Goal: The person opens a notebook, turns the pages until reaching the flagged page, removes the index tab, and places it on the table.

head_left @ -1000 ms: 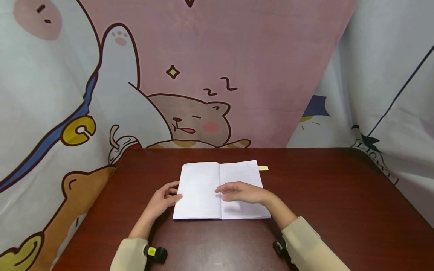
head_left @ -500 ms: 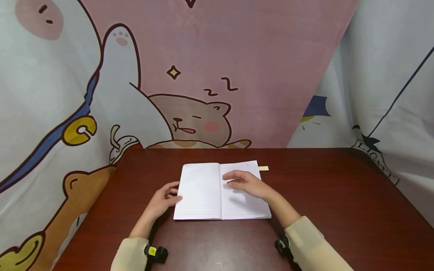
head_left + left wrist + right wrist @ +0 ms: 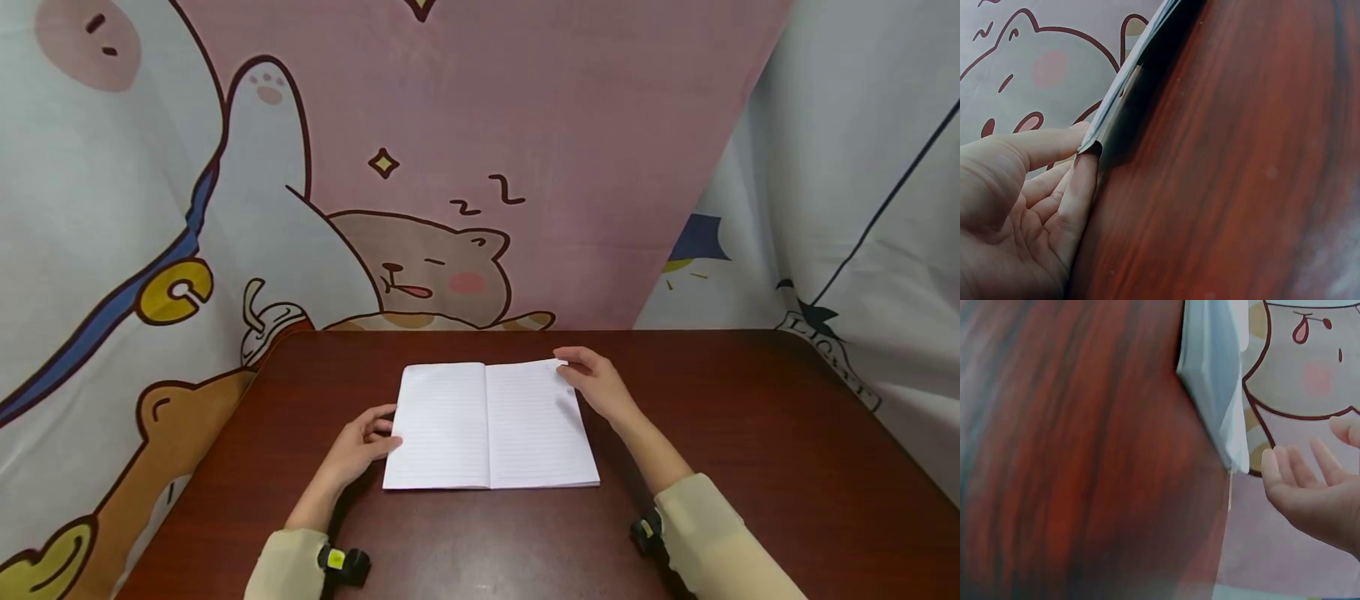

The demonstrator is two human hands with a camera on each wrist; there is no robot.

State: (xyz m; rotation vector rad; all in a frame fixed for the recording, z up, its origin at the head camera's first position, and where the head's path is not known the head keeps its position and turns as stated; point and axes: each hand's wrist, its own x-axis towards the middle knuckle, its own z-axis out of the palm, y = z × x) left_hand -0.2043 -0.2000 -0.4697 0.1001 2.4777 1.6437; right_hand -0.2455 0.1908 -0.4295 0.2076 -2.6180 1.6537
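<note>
An open notebook (image 3: 442,425) with lined white pages lies on the brown table. At its left edge the left hand (image 3: 358,446) pinches the pages, thumb on top and fingers beneath, as the left wrist view shows with the notebook edge (image 3: 1124,78) between them. The right hand (image 3: 600,387) is at the notebook's upper right corner in the head view. In the right wrist view that hand (image 3: 1316,494) has its fingers loosely bent and apart, holding nothing, beside the notebook's corner (image 3: 1235,450).
The brown table (image 3: 750,433) extends around the notebook. Behind it hangs a pink and white cloth (image 3: 600,167) with cartoon animals. A yellow tab (image 3: 1230,490) shows narrowly at the notebook's corner. Each wrist carries a small black camera (image 3: 349,565).
The right hand has moved from above the right page up and rightward to the upper right corner, covering the yellow tab in the head view. The left hand has stayed in place.
</note>
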